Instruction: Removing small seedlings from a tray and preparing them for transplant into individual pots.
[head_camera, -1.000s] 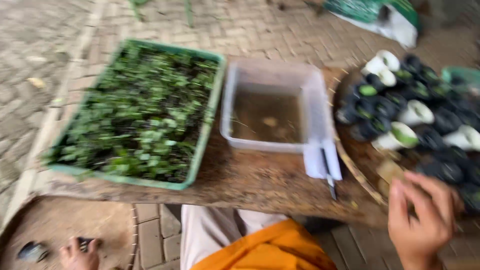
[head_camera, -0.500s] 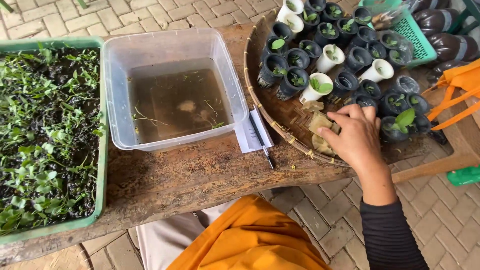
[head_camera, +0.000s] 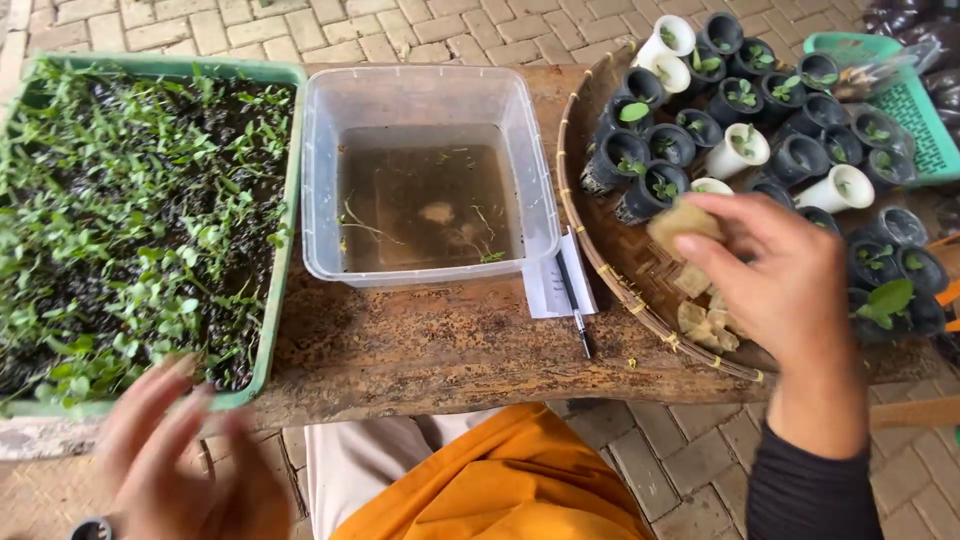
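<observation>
Right hand (head_camera: 775, 275) now lifted off the basket floor, fingertips pinched on a tan cube (head_camera: 682, 220); 0.5 s ago it was pressed down among the loose cubes. So 1 cube is picked and in the air, over the basket's near-left part.

Left hand (head_camera: 185, 465) has come up at 7 o'clock, blurred, fingers spread wide, holding nothing that shows. 1 s ago it sat low, out by the frame edge.

Nearest: orange cloth (head_camera: 500, 480) on the lap at 6 o'clock. Next, the wooden table (head_camera: 420, 345). Spare cubes (head_camera: 705, 320) lie in the woven basket (head_camera: 640, 300) at 4 o'clock, just under the right hand. Pen (head_camera: 573, 300) on a paper slip at centre.

Farther: seedling tray (head_camera: 285, 200) at 9 o'clock, clear tub (head_camera: 430, 100) of murky water at 12. Black and white pots (head_camera: 740, 110) crowd the basket at 2 o'clock, close behind the held cube. Green crate (head_camera: 920, 120) at far right.
</observation>
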